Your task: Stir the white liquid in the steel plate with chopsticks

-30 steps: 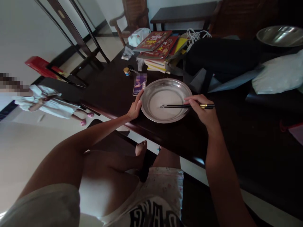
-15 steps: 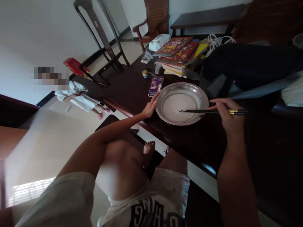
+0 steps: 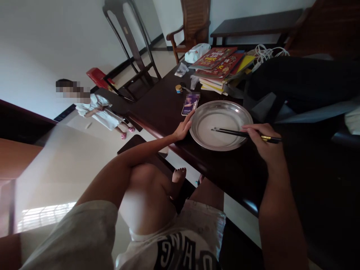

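A round, shallow metal basin sits on the dark table near its front edge. Whitish, cloudy liquid covers its bottom. My left hand holds the basin by its left rim, fingers stretched along the outer side. In my right hand, closed over the basin's right side, is a pair of black chopsticks with gold bands near the upper ends. Their tips dip into the liquid around the middle of the basin. A phone with a lit screen lies just beyond my left fingertips.
Behind the phone stands a small jar. Red books are stacked farther back, beside white cables and a dark bag. A person in white stands on the floor to the left, near a tall dark chair.
My right hand has moved left, closer over the basin's rim, and the chopsticks have shifted with it in the liquid. My left hand stays at the rim. The whole view has shifted slightly.
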A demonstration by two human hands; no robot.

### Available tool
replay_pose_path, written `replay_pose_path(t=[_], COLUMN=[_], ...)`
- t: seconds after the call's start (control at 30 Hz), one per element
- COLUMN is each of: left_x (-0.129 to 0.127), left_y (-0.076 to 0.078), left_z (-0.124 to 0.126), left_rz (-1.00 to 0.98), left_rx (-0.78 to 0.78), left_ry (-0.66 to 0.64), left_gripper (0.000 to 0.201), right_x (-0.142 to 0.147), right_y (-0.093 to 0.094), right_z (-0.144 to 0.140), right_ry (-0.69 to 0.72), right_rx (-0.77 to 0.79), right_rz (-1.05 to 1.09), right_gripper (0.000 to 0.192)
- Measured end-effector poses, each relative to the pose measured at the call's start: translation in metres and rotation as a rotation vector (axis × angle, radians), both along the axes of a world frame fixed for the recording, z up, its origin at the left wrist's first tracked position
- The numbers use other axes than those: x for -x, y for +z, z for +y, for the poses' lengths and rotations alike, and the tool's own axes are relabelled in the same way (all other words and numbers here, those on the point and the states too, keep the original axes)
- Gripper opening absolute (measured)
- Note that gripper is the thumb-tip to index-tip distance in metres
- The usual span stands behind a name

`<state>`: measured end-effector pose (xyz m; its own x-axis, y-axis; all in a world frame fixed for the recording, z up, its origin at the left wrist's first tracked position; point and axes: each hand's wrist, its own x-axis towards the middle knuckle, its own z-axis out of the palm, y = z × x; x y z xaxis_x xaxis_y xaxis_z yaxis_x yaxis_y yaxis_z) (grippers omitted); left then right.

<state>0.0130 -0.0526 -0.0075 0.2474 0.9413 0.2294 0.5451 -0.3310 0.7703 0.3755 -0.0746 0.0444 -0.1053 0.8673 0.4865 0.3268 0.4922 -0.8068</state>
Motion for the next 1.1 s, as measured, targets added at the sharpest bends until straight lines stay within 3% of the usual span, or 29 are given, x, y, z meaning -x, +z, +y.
replay_pose_path(t=[0.13,0.3,0.47,0.63,0.83,0.97,1.1], left_x=[0.004,0.008,0.009,0.011,0.014,0.014,0.012], left_y=[-0.001,0.000,0.001,-0.001,0.000,-0.001,-0.004], left_z=[0.000,-0.001,-0.001,0.001,0.002,0.004,0.008], left_rz=[-0.023,-0.042,-0.035,-0.062,-0.105,-0.124,-0.146], left_rx=[-0.006,0.005,0.020,0.028,0.054,0.105,0.113], left_ry=[-0.015,-0.028,-0.030,-0.040,-0.063,-0.016,0.067], left_gripper=[0.082,0.082,0.086,0.086,0.080,0.078,0.079], right_x=[0.004,0.012,0.013,0.017,0.016,0.020,0.017], right_y=[0.004,0.006,0.005,0.002,0.001,0.002,-0.002], right_z=[-0.002,-0.005,-0.004,-0.002,-0.002,-0.003,-0.003], right_ry=[-0.123,-0.009,-0.164,-0.044,-0.181,-0.066,-0.172], right_rx=[0.062,0.017,0.030,0.024,0.055,0.020,0.048], right_rz=[0.117,-0.022,0.067,-0.027,0.070,-0.027,0.039], right_gripper=[0.017,0.016,0.016,0.015,0.017,0.014,0.016])
